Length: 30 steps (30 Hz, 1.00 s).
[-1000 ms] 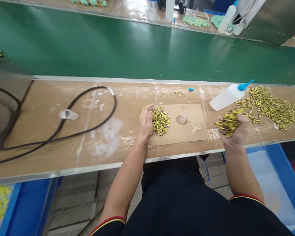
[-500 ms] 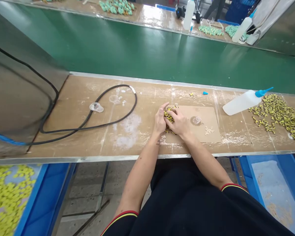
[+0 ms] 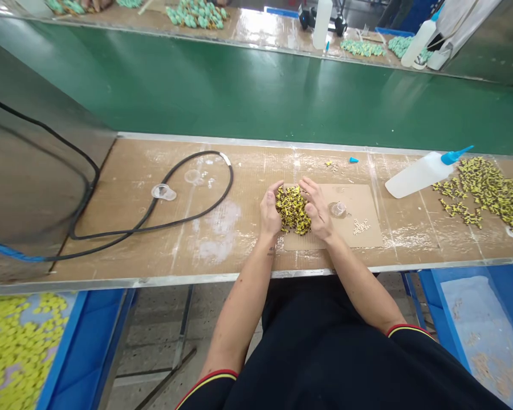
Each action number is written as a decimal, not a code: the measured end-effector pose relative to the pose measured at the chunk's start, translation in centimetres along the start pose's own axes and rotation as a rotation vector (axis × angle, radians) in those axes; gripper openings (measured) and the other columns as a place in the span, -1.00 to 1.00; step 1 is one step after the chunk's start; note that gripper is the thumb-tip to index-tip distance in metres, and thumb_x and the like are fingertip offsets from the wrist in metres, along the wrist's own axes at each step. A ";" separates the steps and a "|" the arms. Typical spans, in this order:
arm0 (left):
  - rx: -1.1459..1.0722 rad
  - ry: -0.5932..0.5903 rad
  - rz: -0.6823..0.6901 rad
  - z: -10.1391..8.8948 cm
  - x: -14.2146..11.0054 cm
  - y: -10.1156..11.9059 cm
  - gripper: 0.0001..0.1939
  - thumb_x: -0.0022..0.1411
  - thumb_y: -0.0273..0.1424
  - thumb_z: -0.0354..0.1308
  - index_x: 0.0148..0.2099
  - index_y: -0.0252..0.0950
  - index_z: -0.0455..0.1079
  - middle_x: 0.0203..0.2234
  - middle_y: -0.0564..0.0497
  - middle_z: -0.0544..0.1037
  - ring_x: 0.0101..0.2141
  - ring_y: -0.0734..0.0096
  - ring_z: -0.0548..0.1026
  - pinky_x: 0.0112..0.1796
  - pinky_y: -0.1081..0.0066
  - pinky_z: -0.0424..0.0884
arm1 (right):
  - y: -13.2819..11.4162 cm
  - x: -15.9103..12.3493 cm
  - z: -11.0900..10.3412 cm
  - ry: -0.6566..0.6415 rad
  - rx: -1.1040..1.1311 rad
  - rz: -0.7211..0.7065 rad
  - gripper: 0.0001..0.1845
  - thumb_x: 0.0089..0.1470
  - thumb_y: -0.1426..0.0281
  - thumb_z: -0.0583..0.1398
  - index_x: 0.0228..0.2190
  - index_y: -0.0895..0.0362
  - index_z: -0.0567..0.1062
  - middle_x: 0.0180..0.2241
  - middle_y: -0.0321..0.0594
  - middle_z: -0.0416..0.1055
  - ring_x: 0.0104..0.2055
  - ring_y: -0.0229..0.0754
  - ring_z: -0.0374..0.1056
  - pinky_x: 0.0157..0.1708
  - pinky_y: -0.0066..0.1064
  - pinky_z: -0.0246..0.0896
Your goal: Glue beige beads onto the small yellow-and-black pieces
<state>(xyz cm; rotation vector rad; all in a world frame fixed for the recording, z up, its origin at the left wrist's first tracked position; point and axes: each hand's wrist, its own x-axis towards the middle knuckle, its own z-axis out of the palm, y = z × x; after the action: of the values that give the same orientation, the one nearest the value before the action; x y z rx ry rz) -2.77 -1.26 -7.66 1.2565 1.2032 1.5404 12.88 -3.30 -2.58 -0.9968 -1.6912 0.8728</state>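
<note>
A heap of small yellow-and-dark pieces (image 3: pixel 293 210) lies at the left end of a flat cardboard sheet (image 3: pixel 333 239). Against its left side rests my left hand (image 3: pixel 271 212), open and slightly curved. My right hand (image 3: pixel 317 209) is cupped along the heap's right side, fingers apart, with none of the pieces gripped. Just right of that hand, a small clear cup-like item (image 3: pixel 337 209) sits on the sheet. Beside it lies a scatter of tiny pale pieces (image 3: pixel 361 226).
A white squeeze bottle with blue nozzle (image 3: pixel 416 175) leans near a larger yellow-and-dark pile (image 3: pixel 496 191). A black cable (image 3: pixel 183 216) loops across the left table. A small blue cap (image 3: pixel 353 160) lies behind the sheet. Blue trays (image 3: pixel 89 341) stand below; a green belt (image 3: pixel 239 91) runs behind.
My right hand brought a handful from the right to the heap, pressed over it beside my left hand, then opened and drew slightly right. The heap looks larger.
</note>
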 end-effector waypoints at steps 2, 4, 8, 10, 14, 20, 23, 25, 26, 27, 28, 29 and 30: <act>0.023 -0.001 0.017 -0.1 -0.2 0.2 -0.26 0.46 0.21 -0.25 0.19 -0.17 0.49 0.15 -0.14 0.59 0.21 0.15 0.52 0.25 0.11 0.40 | 0.1 -0.1 -0.2 -0.001 0.181 0.064 -0.21 0.31 -0.23 -0.14 0.38 -0.15 0.18 0.52 -0.21 -0.01 0.52 0.04 0.05 0.45 0.09 0.11; 0.038 -0.001 0.028 -0.2 -0.3 0.5 -0.26 0.46 0.21 -0.23 0.19 -0.19 0.50 0.15 -0.14 0.59 0.21 0.13 0.52 0.25 0.10 0.39 | 0.1 0.1 -0.2 -0.013 0.307 0.120 -0.12 0.26 -0.30 -0.20 0.42 -0.16 0.08 0.54 -0.23 -0.05 0.53 0.03 0.03 0.49 0.10 0.01; 0.017 0.010 0.011 -0.2 -0.5 1.1 -0.25 0.43 0.24 -0.18 0.18 -0.22 0.51 0.15 -0.18 0.58 0.21 0.09 0.51 0.27 0.07 0.36 | -0.4 1.0 -0.8 -0.038 0.525 0.180 0.01 0.16 -0.39 -0.22 0.44 -0.15 0.04 0.54 -0.28 -0.03 0.54 0.05 0.03 0.54 0.14 -0.17; -0.004 0.025 -0.006 -0.2 -0.5 1.3 -0.23 0.41 0.25 -0.16 0.17 -0.23 0.51 0.15 -0.18 0.58 0.20 0.09 0.52 0.26 0.08 0.36 | -1.1 1.4 -1.5 -0.039 0.629 0.198 -0.04 0.17 -0.37 -0.17 0.42 -0.18 0.08 0.53 -0.31 0.01 0.54 0.05 0.03 0.55 0.15 -0.18; -0.024 0.075 -0.035 -0.3 -0.4 1.4 -0.22 0.38 0.29 -0.13 0.16 -0.22 0.52 0.13 -0.17 0.59 0.15 0.13 0.54 0.21 0.15 0.40 | -3.3 1.0 -4.0 0.011 0.755 0.205 -0.17 0.20 -0.23 -0.02 0.38 -0.18 0.16 0.49 -0.27 0.13 0.50 0.10 0.10 0.49 0.18 0.01; 0.082 0.153 -0.075 -0.3 0.0 1.6 -0.11 0.26 0.40 -0.13 0.05 -0.27 0.56 -0.01 -0.17 0.65 -0.02 0.15 0.59 0.08 0.18 0.46 | -3.6 -2.7 -13.9 0.415 0.527 0.138 -0.44 0.25 0.05 0.08 0.24 -0.18 0.38 0.31 -0.21 0.38 0.37 0.13 0.32 0.29 0.11 0.36; 0.110 0.243 -0.077 0.2 0.6 1.8 -0.12 0.16 0.44 -0.08 -0.07 -0.25 0.55 -0.05 -0.14 0.66 -0.09 0.16 0.59 0.08 0.14 0.47 | 0.0 -7.0 -22.8 0.833 -0.074 0.177 -0.38 0.27 0.06 -0.03 0.27 -0.04 0.33 0.25 -0.04 0.38 0.37 0.18 0.30 0.25 0.18 0.36; 0.123 0.274 -0.076 0.6 1.2 1.8 -0.14 0.08 0.46 -0.06 -0.15 -0.22 0.53 -0.09 -0.10 0.68 -0.13 0.13 0.59 0.09 0.08 0.48 | 2.4 -11.0 -28.9 1.028 -0.584 0.394 -0.30 0.28 0.05 -0.11 0.27 0.10 0.32 0.22 0.10 0.38 0.35 0.22 0.30 0.28 0.28 0.26; 0.155 0.288 -0.085 0.8 1.4 1.7 -0.13 0.02 0.48 -0.06 -0.19 -0.20 0.52 -0.12 -0.08 0.69 -0.15 0.10 0.60 0.08 0.04 0.49 | 3.4 -13.0 -31.5 1.018 -0.780 0.527 -0.26 0.26 0.00 -0.09 0.28 0.15 0.32 0.24 0.16 0.36 0.36 0.25 0.28 0.31 0.32 0.20; 0.176 0.308 -0.104 0.9 1.6 1.6 -0.10 -0.04 0.52 -0.10 -0.25 -0.18 0.51 -0.16 -0.07 0.70 -0.16 0.06 0.62 0.08 0.00 0.50 | 4.2 -14.8 -33.7 0.946 -0.939 0.650 -0.17 0.22 -0.08 -0.02 0.29 0.20 0.30 0.28 0.22 0.31 0.40 0.30 0.21 0.34 0.34 0.13; 0.184 0.295 -0.135 0.8 1.7 1.5 -0.12 -0.06 0.53 -0.09 -0.27 -0.16 0.52 -0.14 -0.06 0.71 -0.12 0.01 0.63 0.12 -0.02 0.49 | 4.9 -16.4 -35.3 0.858 -1.044 0.758 -0.06 0.17 -0.15 0.05 0.33 0.23 0.26 0.35 0.28 0.21 0.46 0.34 0.09 0.38 0.35 0.03; 0.184 0.289 -0.153 0.6 1.8 1.4 -0.14 -0.09 0.53 -0.05 -0.26 -0.12 0.54 -0.09 -0.03 0.72 -0.07 -0.03 0.63 0.16 -0.02 0.48 | 5.5 -17.5 -36.5 0.774 -1.098 0.862 0.04 0.12 -0.22 0.08 0.37 0.24 0.20 0.43 0.31 0.08 0.51 0.38 -0.04 0.41 0.37 -0.07; 0.187 0.277 -0.170 0.3 1.8 1.2 -0.17 -0.09 0.52 -0.01 -0.25 -0.08 0.56 -0.06 0.00 0.72 -0.02 -0.06 0.63 0.19 -0.02 0.47 | 6.0 -18.3 -37.3 0.701 -1.114 0.955 0.12 0.08 -0.27 0.11 0.40 0.22 0.14 0.48 0.30 -0.04 0.55 0.43 -0.16 0.42 0.41 -0.15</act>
<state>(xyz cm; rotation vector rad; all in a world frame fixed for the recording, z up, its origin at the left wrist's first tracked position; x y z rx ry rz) -2.84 0.21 -6.08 1.0473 1.6206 1.5380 53.61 -13.42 -3.79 -2.5996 -0.9285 -0.0657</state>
